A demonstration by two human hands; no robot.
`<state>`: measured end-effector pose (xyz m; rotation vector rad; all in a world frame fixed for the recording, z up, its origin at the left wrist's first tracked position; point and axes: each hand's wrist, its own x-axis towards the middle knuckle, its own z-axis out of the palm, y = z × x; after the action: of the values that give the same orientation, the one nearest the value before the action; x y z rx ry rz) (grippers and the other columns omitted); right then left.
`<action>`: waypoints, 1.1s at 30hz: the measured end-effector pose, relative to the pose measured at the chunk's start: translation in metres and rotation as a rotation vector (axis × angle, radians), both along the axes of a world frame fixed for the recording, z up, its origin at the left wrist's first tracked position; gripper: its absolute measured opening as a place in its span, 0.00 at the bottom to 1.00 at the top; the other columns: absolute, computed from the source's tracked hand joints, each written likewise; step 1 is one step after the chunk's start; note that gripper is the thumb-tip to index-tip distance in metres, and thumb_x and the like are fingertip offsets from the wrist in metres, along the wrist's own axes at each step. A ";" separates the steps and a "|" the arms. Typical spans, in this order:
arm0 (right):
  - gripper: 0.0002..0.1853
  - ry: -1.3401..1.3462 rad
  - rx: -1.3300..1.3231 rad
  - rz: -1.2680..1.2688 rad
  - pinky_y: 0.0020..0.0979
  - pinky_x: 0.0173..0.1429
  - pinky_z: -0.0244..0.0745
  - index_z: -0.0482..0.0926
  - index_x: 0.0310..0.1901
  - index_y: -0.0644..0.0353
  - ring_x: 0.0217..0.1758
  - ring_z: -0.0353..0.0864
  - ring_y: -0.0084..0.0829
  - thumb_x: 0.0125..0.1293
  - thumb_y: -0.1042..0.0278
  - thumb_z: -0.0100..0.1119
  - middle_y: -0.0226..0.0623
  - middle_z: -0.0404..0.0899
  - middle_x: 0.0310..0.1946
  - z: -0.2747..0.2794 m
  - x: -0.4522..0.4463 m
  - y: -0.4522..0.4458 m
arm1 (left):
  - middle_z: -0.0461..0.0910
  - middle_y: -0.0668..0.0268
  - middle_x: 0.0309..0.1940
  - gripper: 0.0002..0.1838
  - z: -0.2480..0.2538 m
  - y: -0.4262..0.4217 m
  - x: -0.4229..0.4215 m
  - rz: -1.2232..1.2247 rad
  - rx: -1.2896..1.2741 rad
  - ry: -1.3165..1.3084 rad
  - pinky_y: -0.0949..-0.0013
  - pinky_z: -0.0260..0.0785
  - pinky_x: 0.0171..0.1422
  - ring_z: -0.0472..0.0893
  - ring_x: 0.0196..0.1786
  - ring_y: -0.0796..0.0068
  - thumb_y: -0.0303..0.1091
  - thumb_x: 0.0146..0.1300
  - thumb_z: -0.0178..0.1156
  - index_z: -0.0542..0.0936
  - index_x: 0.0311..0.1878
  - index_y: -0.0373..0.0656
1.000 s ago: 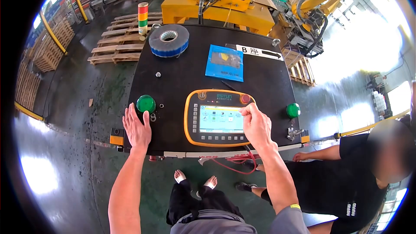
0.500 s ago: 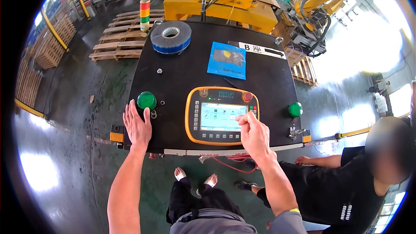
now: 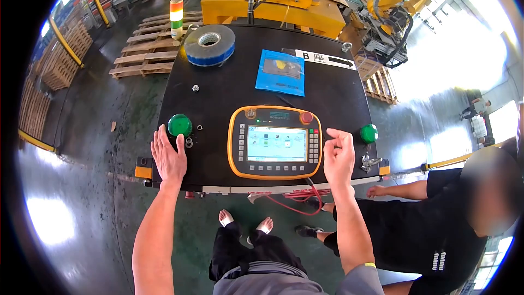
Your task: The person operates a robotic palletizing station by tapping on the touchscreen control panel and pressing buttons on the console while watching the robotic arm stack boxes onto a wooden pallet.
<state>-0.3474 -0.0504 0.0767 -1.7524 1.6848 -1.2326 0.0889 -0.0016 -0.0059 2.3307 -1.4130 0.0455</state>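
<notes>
My left hand [image 3: 170,157] lies flat on the black cabinet top [image 3: 218,98], fingers spread, beside a green dome light or button [image 3: 180,125]. An orange-edged teach pendant [image 3: 277,155] rests on the cabinet, its lit screen showing rows of icons. Just right of the pendant is my right hand [image 3: 339,159], its fingers curled in and nothing seen in them; it is clear of the screen. Small metal nuts [image 3: 189,142] sit near my left thumb. A blue packet [image 3: 279,83] and a thick roll of film or tape [image 3: 209,49] lie farther back.
A second green dome [image 3: 369,133] and metal fittings [image 3: 370,162] stand at the cabinet's right side. Red cable [image 3: 305,211] hangs below its front edge. A person in black [image 3: 415,229] is close on my right. Behind are a signal tower [image 3: 176,19], pallets [image 3: 144,49] and yellow robot machinery [image 3: 273,5].
My right hand has lifted off the pendant's screen and moved right, past its edge. The left hand stays in place on the cabinet. The signal tower's middle section now glows yellow.
</notes>
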 end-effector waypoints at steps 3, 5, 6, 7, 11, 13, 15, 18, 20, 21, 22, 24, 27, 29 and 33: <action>0.20 -0.203 0.209 -0.092 0.33 0.66 0.82 0.78 0.65 0.65 0.60 0.85 0.30 0.75 0.74 0.67 0.42 0.85 0.61 -0.010 -0.007 -0.020 | 0.65 0.50 0.84 0.41 0.001 -0.001 0.000 -0.004 0.011 0.005 0.48 0.41 0.94 0.57 0.89 0.52 0.60 0.86 0.45 0.59 0.85 0.35; 0.24 -0.326 0.270 -0.104 0.35 0.66 0.82 0.78 0.68 0.67 0.60 0.86 0.32 0.73 0.71 0.68 0.46 0.85 0.62 -0.013 -0.004 -0.030 | 0.64 0.50 0.84 0.41 0.000 -0.001 0.000 0.008 0.022 0.009 0.48 0.41 0.94 0.57 0.89 0.52 0.60 0.86 0.45 0.58 0.85 0.36; 0.26 -0.381 0.301 -0.099 0.36 0.69 0.81 0.77 0.69 0.67 0.62 0.86 0.33 0.73 0.70 0.69 0.46 0.85 0.62 -0.021 -0.006 -0.035 | 0.63 0.50 0.84 0.41 -0.001 -0.001 0.000 0.009 0.030 0.010 0.49 0.41 0.94 0.56 0.89 0.52 0.60 0.86 0.44 0.57 0.85 0.36; 0.26 -0.385 0.299 -0.104 0.36 0.69 0.81 0.77 0.69 0.67 0.62 0.86 0.33 0.73 0.70 0.69 0.46 0.85 0.62 -0.020 -0.005 -0.037 | 0.63 0.50 0.84 0.41 0.000 -0.001 0.000 0.003 0.028 0.007 0.49 0.41 0.94 0.56 0.89 0.52 0.60 0.86 0.44 0.57 0.85 0.36; 0.27 -0.408 0.394 -0.062 0.37 0.69 0.81 0.76 0.70 0.68 0.61 0.87 0.33 0.73 0.70 0.70 0.44 0.86 0.61 -0.015 0.003 -0.042 | 0.66 0.48 0.83 0.40 -0.001 -0.001 -0.001 -0.004 -0.005 -0.022 0.50 0.43 0.93 0.59 0.88 0.51 0.59 0.86 0.44 0.59 0.85 0.36; 0.28 -0.412 0.418 -0.055 0.36 0.69 0.80 0.76 0.70 0.67 0.63 0.86 0.33 0.73 0.70 0.71 0.43 0.86 0.61 -0.016 0.004 -0.046 | 0.63 0.50 0.84 0.41 0.002 0.000 -0.001 0.001 0.044 0.000 0.49 0.41 0.94 0.56 0.89 0.53 0.61 0.86 0.43 0.57 0.86 0.36; 0.28 -0.403 0.438 -0.064 0.37 0.71 0.80 0.76 0.71 0.67 0.64 0.86 0.34 0.72 0.69 0.71 0.43 0.86 0.61 -0.015 0.007 -0.048 | 0.64 0.50 0.84 0.41 -0.001 -0.001 0.000 0.005 0.040 -0.011 0.49 0.41 0.94 0.57 0.89 0.53 0.61 0.86 0.43 0.57 0.86 0.36; 0.28 -0.326 0.455 -0.068 0.40 0.73 0.79 0.77 0.70 0.65 0.65 0.86 0.36 0.71 0.69 0.72 0.43 0.86 0.62 -0.015 0.010 -0.050 | 0.64 0.51 0.84 0.41 -0.001 0.000 0.000 0.006 0.044 -0.020 0.48 0.42 0.94 0.57 0.89 0.53 0.61 0.86 0.43 0.57 0.86 0.36; 0.28 -0.291 0.466 -0.057 0.40 0.73 0.79 0.77 0.70 0.65 0.65 0.86 0.36 0.71 0.69 0.72 0.43 0.87 0.61 -0.009 0.011 -0.050 | 0.64 0.51 0.84 0.41 -0.002 -0.001 0.001 0.003 0.039 -0.025 0.49 0.42 0.94 0.57 0.89 0.53 0.60 0.86 0.43 0.57 0.86 0.36; 0.28 -0.254 0.479 -0.046 0.40 0.73 0.79 0.77 0.70 0.65 0.64 0.87 0.36 0.71 0.69 0.72 0.43 0.87 0.61 -0.007 0.011 -0.051 | 0.64 0.51 0.84 0.41 -0.001 -0.001 0.001 0.001 0.037 -0.026 0.49 0.42 0.94 0.57 0.89 0.53 0.60 0.86 0.43 0.57 0.86 0.36; 0.28 -0.243 0.494 -0.049 0.40 0.72 0.80 0.77 0.71 0.65 0.64 0.87 0.37 0.71 0.69 0.72 0.44 0.88 0.59 -0.007 0.010 -0.054 | 0.64 0.51 0.84 0.41 0.001 -0.001 0.000 0.005 0.041 -0.023 0.49 0.42 0.94 0.57 0.89 0.53 0.60 0.86 0.43 0.57 0.86 0.37; 0.29 -0.272 0.511 -0.042 0.40 0.72 0.80 0.77 0.71 0.65 0.64 0.87 0.38 0.71 0.70 0.72 0.44 0.88 0.60 -0.010 0.006 -0.056 | 0.65 0.52 0.84 0.40 0.003 -0.001 -0.003 -0.003 0.040 -0.018 0.49 0.42 0.94 0.57 0.89 0.53 0.60 0.86 0.43 0.57 0.86 0.37; 0.28 -0.402 0.448 -0.045 0.38 0.70 0.81 0.77 0.70 0.67 0.64 0.87 0.37 0.71 0.70 0.73 0.47 0.87 0.61 -0.016 0.004 -0.052 | 0.66 0.50 0.83 0.40 0.002 0.000 -0.002 0.009 0.024 -0.015 0.49 0.44 0.93 0.58 0.89 0.52 0.59 0.86 0.45 0.59 0.85 0.36; 0.24 -0.443 0.207 -0.115 0.34 0.68 0.82 0.78 0.67 0.68 0.60 0.87 0.33 0.73 0.70 0.71 0.44 0.87 0.58 -0.039 -0.005 -0.042 | 0.67 0.48 0.82 0.38 -0.003 0.001 0.001 0.005 -0.021 -0.052 0.48 0.47 0.92 0.61 0.87 0.50 0.55 0.85 0.49 0.61 0.84 0.35; 0.11 -0.354 0.037 -0.297 0.28 0.49 0.84 0.85 0.55 0.62 0.40 0.89 0.21 0.76 0.68 0.69 0.31 0.90 0.41 -0.065 -0.032 -0.001 | 0.70 0.46 0.80 0.36 -0.012 -0.002 0.005 0.002 -0.051 -0.083 0.48 0.50 0.90 0.64 0.84 0.47 0.53 0.85 0.50 0.63 0.83 0.36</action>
<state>-0.3797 -0.0509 0.0122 -1.2011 1.7748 -1.5233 0.0942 -0.0038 -0.0181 2.3133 -1.4313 0.1790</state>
